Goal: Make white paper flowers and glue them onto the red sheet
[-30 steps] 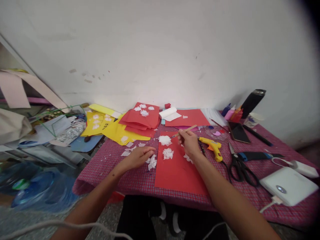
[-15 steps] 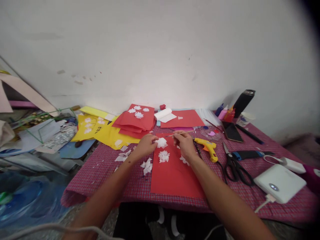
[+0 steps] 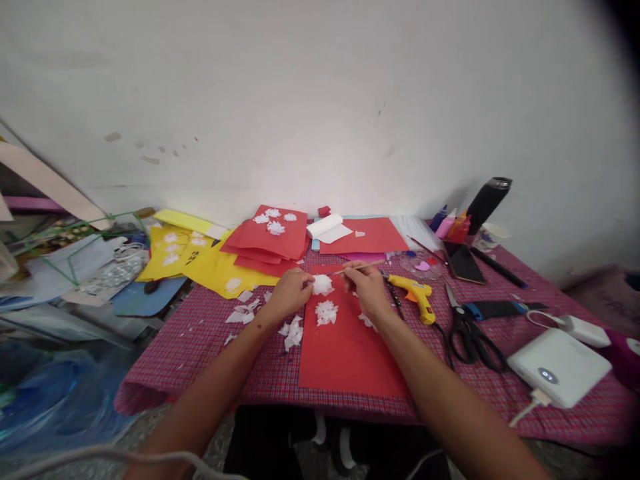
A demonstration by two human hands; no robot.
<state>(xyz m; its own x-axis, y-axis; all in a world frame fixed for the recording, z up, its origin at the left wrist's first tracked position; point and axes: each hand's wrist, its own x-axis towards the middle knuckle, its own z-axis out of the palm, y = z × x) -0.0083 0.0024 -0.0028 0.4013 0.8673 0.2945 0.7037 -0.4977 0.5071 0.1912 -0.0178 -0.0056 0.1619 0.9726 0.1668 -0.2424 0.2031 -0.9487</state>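
A red paper sheet (image 3: pixel 345 360) lies in front of me with white paper flowers on it. My left hand (image 3: pixel 291 292) is closed, its fingertips pinching at the left edge of the upper white paper flower (image 3: pixel 323 285). From the right, my right hand (image 3: pixel 364 280) grips a thin wooden stick (image 3: pixel 373 265) whose tip points at that flower's upper right side. A second paper flower (image 3: pixel 327 312) sits just below on the sheet. Another white paper piece (image 3: pixel 367 321) is partly hidden by my right wrist. Loose white petals (image 3: pixel 291 332) lie left of the sheet.
A yellow glue gun (image 3: pixel 423 300), black scissors (image 3: pixel 473 337) and a white power bank (image 3: pixel 560 367) lie to the right. A red paper stack (image 3: pixel 265 237) with flowers and a paper roll (image 3: pixel 325 228) are at the back. Yellow sheets (image 3: pixel 215 270) lie at left.
The view has shifted slightly. Both hands stay by the upper flower, with the stick still in my right hand and almost no movement.
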